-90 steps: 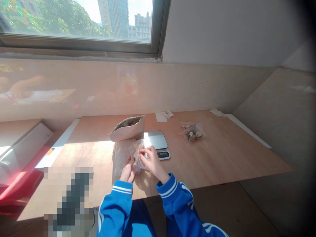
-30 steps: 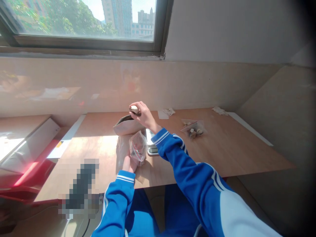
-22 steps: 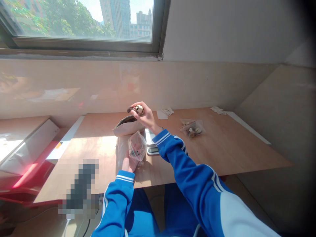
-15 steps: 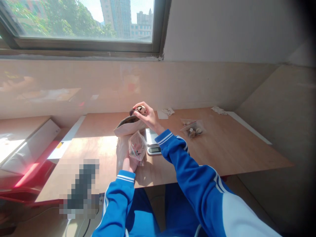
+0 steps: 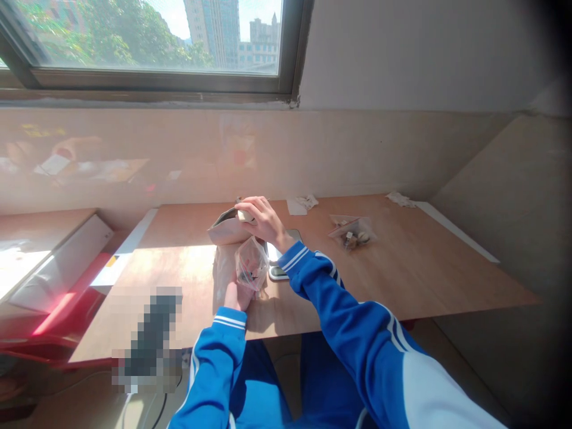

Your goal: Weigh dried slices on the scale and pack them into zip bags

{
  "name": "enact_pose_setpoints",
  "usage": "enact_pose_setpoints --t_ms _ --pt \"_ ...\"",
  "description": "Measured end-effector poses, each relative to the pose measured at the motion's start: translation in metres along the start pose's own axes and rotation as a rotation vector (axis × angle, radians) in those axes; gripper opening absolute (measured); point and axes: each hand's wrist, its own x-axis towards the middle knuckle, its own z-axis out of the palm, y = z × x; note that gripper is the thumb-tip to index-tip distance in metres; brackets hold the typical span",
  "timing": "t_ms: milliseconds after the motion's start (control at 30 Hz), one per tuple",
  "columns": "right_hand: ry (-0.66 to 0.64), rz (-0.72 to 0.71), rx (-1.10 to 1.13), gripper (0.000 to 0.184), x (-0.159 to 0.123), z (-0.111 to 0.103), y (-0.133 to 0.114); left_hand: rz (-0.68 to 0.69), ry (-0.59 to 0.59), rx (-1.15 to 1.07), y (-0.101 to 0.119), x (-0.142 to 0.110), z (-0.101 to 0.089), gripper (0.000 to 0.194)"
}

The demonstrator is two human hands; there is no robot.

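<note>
My left hand [image 5: 235, 296] grips a small clear zip bag [image 5: 251, 271] with a few pieces in it and holds it upright on the wooden table [image 5: 402, 268]. My right hand [image 5: 263, 219] hovers at the mouth of a big beige pouch [image 5: 226, 231] standing behind the small bag. Its fingers are curled round a pale round piece [image 5: 243, 215]. A digital scale [image 5: 280, 271] lies just right of the small bag, mostly covered by my right forearm.
A second clear bag [image 5: 353, 234] with mixed pieces lies further right on the table. Crumpled paper scraps [image 5: 304, 202] and another scrap [image 5: 401, 199] sit near the back wall. A white and red bench stands at the left [image 5: 62, 268].
My right hand, earlier raised above the pouch with pieces pinched in its fingers, has dropped to the pouch's mouth. My left hand keeps the small bag in place.
</note>
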Motion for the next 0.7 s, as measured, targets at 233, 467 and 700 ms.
enact_pose_setpoints --t_ms 233,467,700 --pt "0.190 0.094 -0.006 0.017 -0.004 -0.002 -0.002 -0.002 0.088 -0.016 0.002 -0.006 0.008 0.036" --pt "0.155 0.078 -0.005 0.023 -0.016 -0.001 0.002 -0.007 0.093 -0.046 0.001 -0.005 0.005 0.033" --pt "0.107 0.083 0.016 0.024 -0.013 -0.003 -0.002 -0.025 0.093 -0.064 0.003 -0.007 0.008 0.041"
